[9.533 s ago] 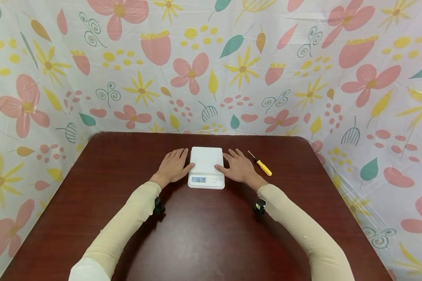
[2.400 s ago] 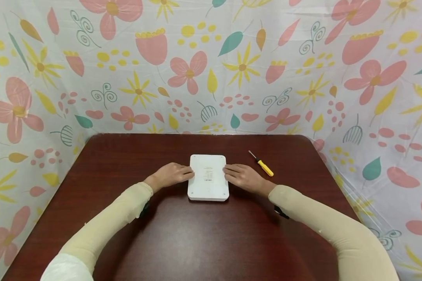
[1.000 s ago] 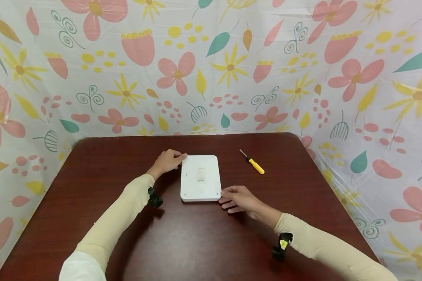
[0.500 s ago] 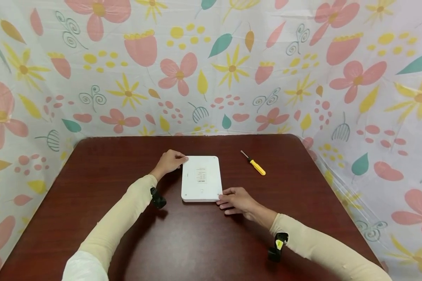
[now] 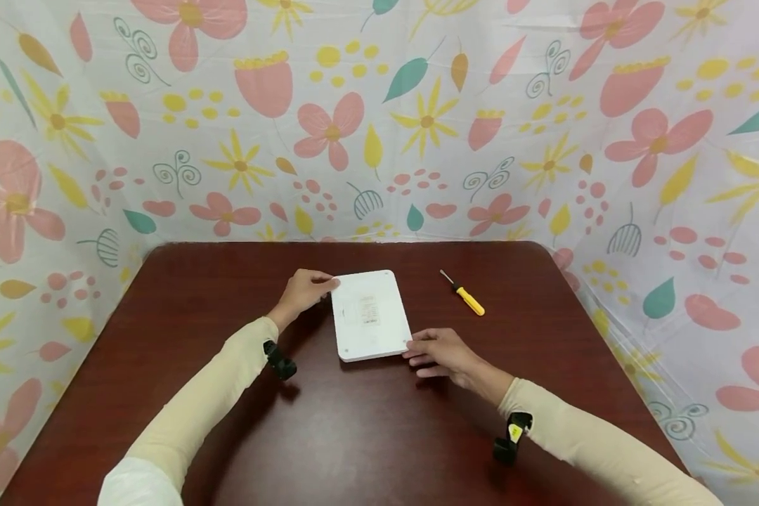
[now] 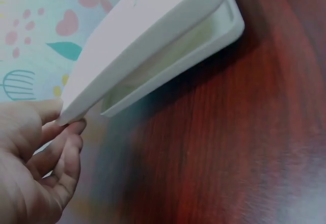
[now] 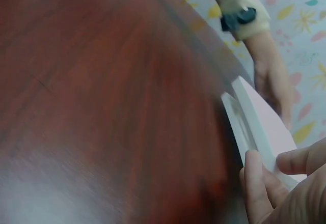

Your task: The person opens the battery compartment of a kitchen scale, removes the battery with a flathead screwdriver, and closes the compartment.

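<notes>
A white digital kitchen scale [image 5: 370, 330] is upside down over the dark red table, its label and corner feet facing up. My left hand [image 5: 302, 291] pinches its far left corner between thumb and fingers. At the near right corner my right hand [image 5: 448, 353] grips it, thumb on top and fingers at the side. Seen from the left wrist, a gap runs between the scale's body [image 6: 142, 35] and the thinner plate [image 6: 168, 76] beneath. The right wrist view shows the same gap along the side. The display side is hidden below.
To the right of the scale lies a screwdriver [image 5: 469, 300] with a yellow handle, its tip toward the table's far edge. A flowered curtain [image 5: 379, 140] stands behind and along both sides of the dark red table [image 5: 354, 436].
Earlier the scale lay display up between flat hands; it was then turned over. My hands moved to opposite corners, and just now the scale has turned slightly and tilted.
</notes>
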### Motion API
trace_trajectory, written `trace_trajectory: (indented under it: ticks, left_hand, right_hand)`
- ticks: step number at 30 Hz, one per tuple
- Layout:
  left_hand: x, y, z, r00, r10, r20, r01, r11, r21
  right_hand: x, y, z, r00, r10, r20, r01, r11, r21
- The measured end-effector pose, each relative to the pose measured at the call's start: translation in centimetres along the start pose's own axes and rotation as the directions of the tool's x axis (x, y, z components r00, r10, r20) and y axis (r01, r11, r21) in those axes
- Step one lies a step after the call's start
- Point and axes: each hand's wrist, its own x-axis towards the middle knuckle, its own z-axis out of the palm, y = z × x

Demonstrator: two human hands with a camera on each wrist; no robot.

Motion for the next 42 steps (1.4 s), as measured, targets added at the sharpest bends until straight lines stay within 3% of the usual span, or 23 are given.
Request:
trace_trajectory:
  ticks: [5,10,16,22,26,35,38,42]
  left_hand:
    - [-1.2,0.0,-0.5,0.998,-0.035,-0.061,0.026,0.990,-0.140]
    - [-2.6,-0.2,-0.5,0.987,-0.093,-0.128,0.055,0.961,-0.271]
    - [-4.5,-0.3,0.1,0.968,-0.180,-0.173,0.112,0.933,-0.342]
    - [-5.9,-0.5,1.1,0.968,-0.196,-0.157,0.137,0.937,-0.322]
    - [-6.5,-0.7,1.8,0.967,-0.210,-0.142,0.150,0.925,-0.350]
    - [-7.9,-1.3,3.2,0.971,-0.237,-0.026,0.198,0.865,-0.461]
    - [-8.0,-1.4,3.5,0.971,-0.238,-0.003,0.204,0.839,-0.504]
    - [-8.0,-1.5,3.6,0.970,-0.241,0.001,0.206,0.826,-0.525]
  right_hand:
    - [1.1,-1.9,-1.7,1.000,-0.012,-0.018,0.011,1.000,-0.010]
    - [2.9,-3.8,-3.3,0.998,-0.054,-0.029,0.052,0.997,-0.061]
    - [5.7,-5.8,-4.7,0.993,-0.113,-0.043,0.108,0.987,-0.116]
    - [8.1,-6.9,-5.4,0.994,-0.098,-0.055,0.085,0.976,-0.200]
    - [9.3,-7.4,-5.3,0.993,-0.092,-0.070,0.073,0.970,-0.233]
    - [12.1,-7.5,-4.8,0.989,-0.074,-0.129,0.036,0.961,-0.273]
    - [12.6,-7.3,-4.7,0.988,-0.075,-0.135,0.034,0.959,-0.281]
    - [13.0,-7.0,-4.5,0.987,-0.077,-0.142,0.031,0.952,-0.306]
